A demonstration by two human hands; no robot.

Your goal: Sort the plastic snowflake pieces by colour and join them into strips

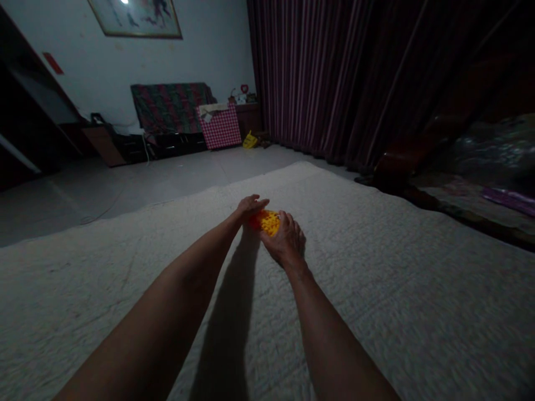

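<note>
A small red and yellow bumpy thing (270,221) lies on the pale quilted cover in front of me; its exact kind is too small and dim to make out. My right hand (287,239) curls around its yellow side from the right, thumb at the near edge and fingers over the far edge. At its red left end, my left hand (253,206) rests with fingers stretched out over the top and pointing right. Part of the red end is hidden under that hand.
The pale quilted cover (376,289) spreads widely around my arms. Beyond it are a grey tiled floor (179,175), a red-checked cloth (220,127), a yellow bag-like item (249,140) and a low cabinet. Dark purple curtains (309,72) hang at the back right, near dark wooden furniture (397,161).
</note>
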